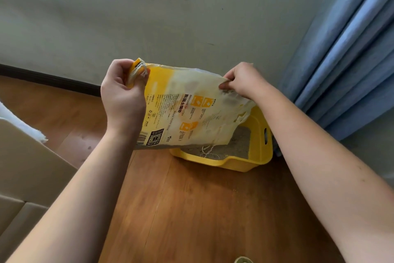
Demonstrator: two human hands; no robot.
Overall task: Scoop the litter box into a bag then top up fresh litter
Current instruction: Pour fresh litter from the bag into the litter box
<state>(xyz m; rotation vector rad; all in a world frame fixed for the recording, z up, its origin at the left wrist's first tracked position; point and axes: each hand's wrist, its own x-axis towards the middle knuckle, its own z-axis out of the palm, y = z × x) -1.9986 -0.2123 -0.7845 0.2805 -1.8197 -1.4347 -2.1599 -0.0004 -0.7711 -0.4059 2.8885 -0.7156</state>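
A yellow-and-white cat litter bag (187, 109) hangs tipped over a yellow litter box (258, 156) on the wooden floor. My left hand (122, 94) grips the bag's yellow sewn corner at the upper left. My right hand (241, 80) pinches the bag's upper right edge. The bag's lower right end points down into the box and loose white threads dangle from it. Grey litter (236, 145) covers the box's bottom; the bag hides the box's left part.
A grey wall with a dark baseboard (49, 80) runs behind. Blue curtains (349, 49) hang at the right, close to the box. Beige furniture (27, 166) stands at the left. A small round object (243, 260) peeks in at the bottom edge.
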